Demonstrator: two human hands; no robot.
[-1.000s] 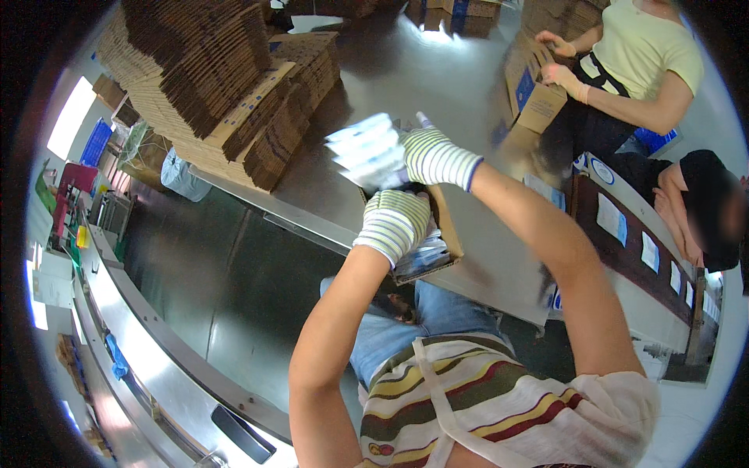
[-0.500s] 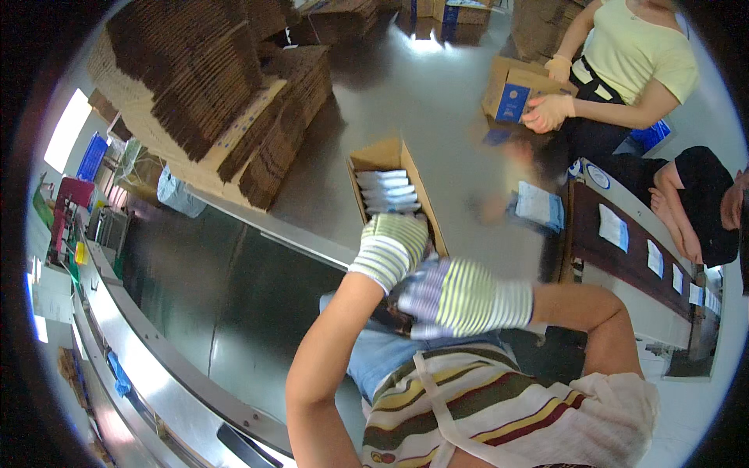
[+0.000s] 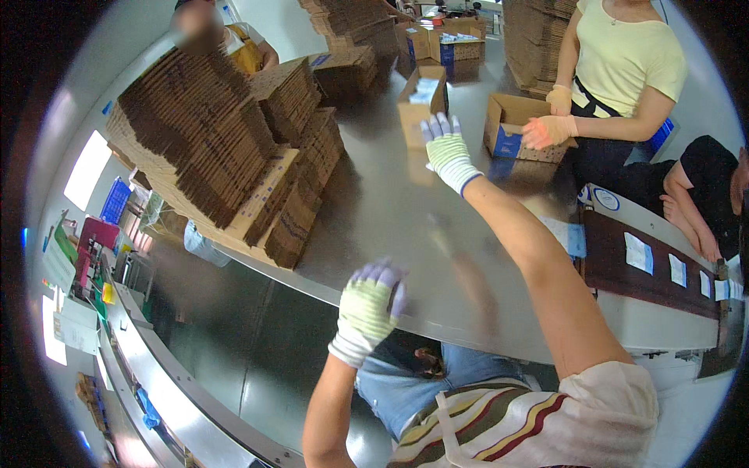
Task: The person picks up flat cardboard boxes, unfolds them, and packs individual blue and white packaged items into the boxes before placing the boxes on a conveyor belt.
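Note:
My right hand (image 3: 451,154), in a striped knit glove with pale purple fingertips, reaches far over the metal table with its fingers stretched out. Its fingertips are at the near side of an open cardboard box (image 3: 412,129) that has white and blue packets (image 3: 424,92) inside. Whether they touch the box, I cannot tell. My left hand (image 3: 368,306), gloved alike, hovers by the table's near edge, fingers apart and loosely bent, nothing in it.
Tall stacks of flattened cardboard (image 3: 195,132) cover the table's left side. A co-worker in orange gloves (image 3: 550,131) handles an open box (image 3: 511,144) at the right. A belt (image 3: 612,265) carries packets (image 3: 639,254). Another filled box (image 3: 445,51) stands at the back.
The box of packets has gone from right before me to farther across the table. My right hand has stretched forward after it; my left hand has come off the box, lower and nearer.

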